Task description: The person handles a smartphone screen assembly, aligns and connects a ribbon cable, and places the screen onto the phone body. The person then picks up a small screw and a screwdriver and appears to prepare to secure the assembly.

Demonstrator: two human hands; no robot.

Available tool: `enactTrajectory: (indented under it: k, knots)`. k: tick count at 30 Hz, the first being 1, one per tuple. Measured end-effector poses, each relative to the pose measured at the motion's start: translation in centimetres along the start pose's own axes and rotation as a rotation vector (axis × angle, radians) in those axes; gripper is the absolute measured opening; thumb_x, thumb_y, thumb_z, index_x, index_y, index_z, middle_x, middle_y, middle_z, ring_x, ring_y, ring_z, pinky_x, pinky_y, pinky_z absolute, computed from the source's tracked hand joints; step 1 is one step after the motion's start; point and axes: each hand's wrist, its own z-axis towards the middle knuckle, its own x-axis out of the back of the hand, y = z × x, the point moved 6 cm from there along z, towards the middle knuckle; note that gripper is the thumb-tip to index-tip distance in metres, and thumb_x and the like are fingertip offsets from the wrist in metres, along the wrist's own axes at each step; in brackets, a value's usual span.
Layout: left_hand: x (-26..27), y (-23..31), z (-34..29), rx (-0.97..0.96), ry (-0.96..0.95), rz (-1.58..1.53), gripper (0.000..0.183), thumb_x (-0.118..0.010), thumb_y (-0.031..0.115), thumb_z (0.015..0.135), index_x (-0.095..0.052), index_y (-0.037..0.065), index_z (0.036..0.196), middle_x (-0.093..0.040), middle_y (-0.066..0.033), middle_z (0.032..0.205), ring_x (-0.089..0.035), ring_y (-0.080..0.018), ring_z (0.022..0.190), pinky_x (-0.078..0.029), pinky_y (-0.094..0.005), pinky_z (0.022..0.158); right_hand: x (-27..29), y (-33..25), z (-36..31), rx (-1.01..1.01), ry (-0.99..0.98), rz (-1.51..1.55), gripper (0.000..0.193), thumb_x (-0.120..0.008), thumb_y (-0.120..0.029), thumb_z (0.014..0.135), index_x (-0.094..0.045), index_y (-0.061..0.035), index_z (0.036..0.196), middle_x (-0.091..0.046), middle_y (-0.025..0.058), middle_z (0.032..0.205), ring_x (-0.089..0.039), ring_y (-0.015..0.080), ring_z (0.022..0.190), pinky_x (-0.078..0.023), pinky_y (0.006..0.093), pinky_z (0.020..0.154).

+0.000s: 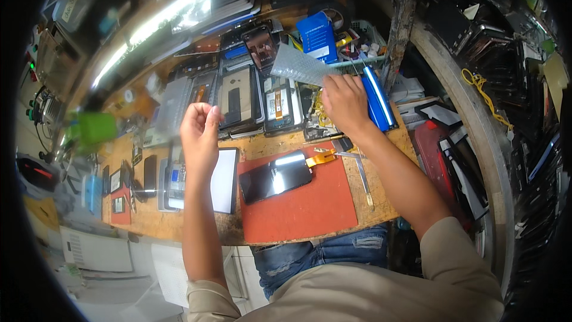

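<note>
My right hand (pixel 345 100) has its fingers closed on the lower right end of a clear bubble wrap piece (pixel 296 65). It is raised over the back right of the workbench, beside a blue cylinder-shaped tool (pixel 379 98). My left hand (pixel 201 126) is held up over the left middle of the bench, fingers curled in and thumb against them; what they hold, if anything, is hidden. Below and between both hands, a black phone screen (pixel 275 177) with an orange flex cable (pixel 322 158) lies on a red mat (pixel 298 220). Neither hand touches it.
Stacked phones and phone parts (pixel 238 95) fill the back of the wooden bench (pixel 161 226). A lit phone (pixel 260 48) leans there, near a blue box (pixel 317 37). Tweezers (pixel 364 182) lie right of the mat, a white panel (pixel 225 182) left. A green container (pixel 95 128) stands far left.
</note>
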Motion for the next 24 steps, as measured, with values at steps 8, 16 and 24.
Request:
enactTrajectory:
  k: [8, 16, 24]
  knots:
    - [0.7, -4.8, 0.1, -0.057, 0.209, 0.009, 0.015, -0.073, 0.011, 0.104, -0.062, 0.004, 0.096, -0.06, 0.0031, 0.089, -0.055, -0.0054, 0.083, -0.045, -0.0232, 0.077, 1.4, 4.5, -1.0, -0.633, 0.073, 0.573, 0.028, -0.059, -0.026, 0.111, -0.061, 0.0005, 0.103, -0.068, 0.0189, 0.083, -0.066, 0.0316, 0.064, -0.05, 0.0444, 0.061]
    - [-2.0, -4.9, -2.6, -0.047, 0.146, 0.135, 0.008, -0.075, 0.007, 0.1, -0.069, 0.001, 0.098, -0.065, -0.002, 0.086, -0.06, -0.0109, 0.076, -0.049, -0.0274, 0.071, -1.0, 2.9, -2.2, -0.81, -0.107, 1.165, 0.027, -0.049, -0.03, 0.117, -0.06, -0.0065, 0.123, -0.065, -0.0002, 0.09, -0.052, 0.0026, 0.059, -0.04, 0.0186, 0.051]
    - [-4.9, -2.0, -4.4, -0.215, 0.005, 0.304, 0.008, -0.078, 0.003, 0.094, -0.071, -0.001, 0.093, -0.066, -0.0078, 0.084, -0.061, -0.0187, 0.075, -0.049, -0.03, 0.07, -1.4, 0.2, -3.2, -0.925, -0.268, 1.305, 0.026, -0.048, -0.032, 0.117, -0.06, -0.0086, 0.115, -0.06, -0.0012, 0.09, -0.051, 0.0023, 0.062, -0.039, 0.0171, 0.05]
